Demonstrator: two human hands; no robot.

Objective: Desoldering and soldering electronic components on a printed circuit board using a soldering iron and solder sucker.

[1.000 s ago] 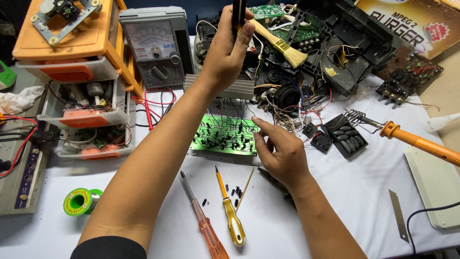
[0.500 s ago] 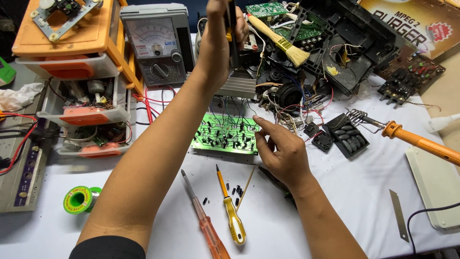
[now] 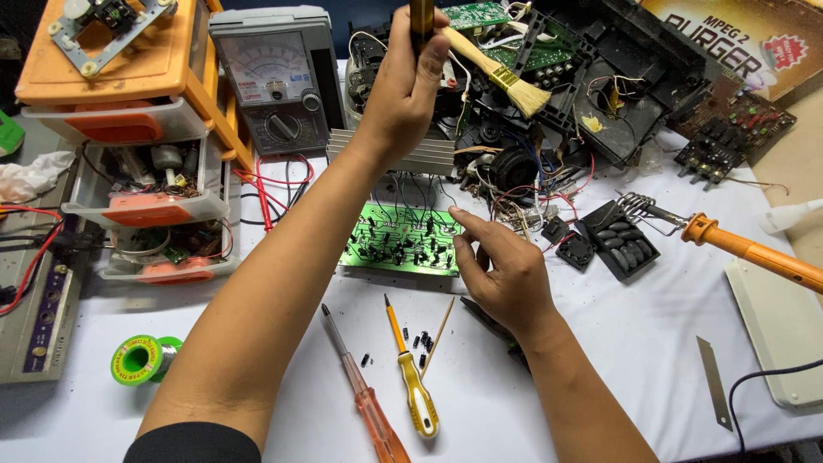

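Note:
My left hand [image 3: 410, 81] is raised over the far side of the table and grips a slim dark tool [image 3: 421, 19] held upright, its top out of view. My right hand [image 3: 506, 274] rests lower, fingers loosely spread, touching the right edge of a green circuit board [image 3: 396, 242] studded with small dark parts. A finned metal heat sink [image 3: 433, 154] is joined to the board's far edge. Small black components [image 3: 420, 339] lie loose on the white table in front of the board.
A yellow screwdriver [image 3: 411, 377] and an orange one [image 3: 364, 399] lie near me. Also around: an analog meter [image 3: 276, 81], orange-drawered parts bins [image 3: 137, 111], a solder spool [image 3: 137, 360], a brush [image 3: 497, 73], a soldering iron [image 3: 746, 249], a blade [image 3: 713, 381] and opened electronics [image 3: 549, 94].
My left hand has lifted the dark tool higher and slightly left. My right hand has stayed at the board's edge.

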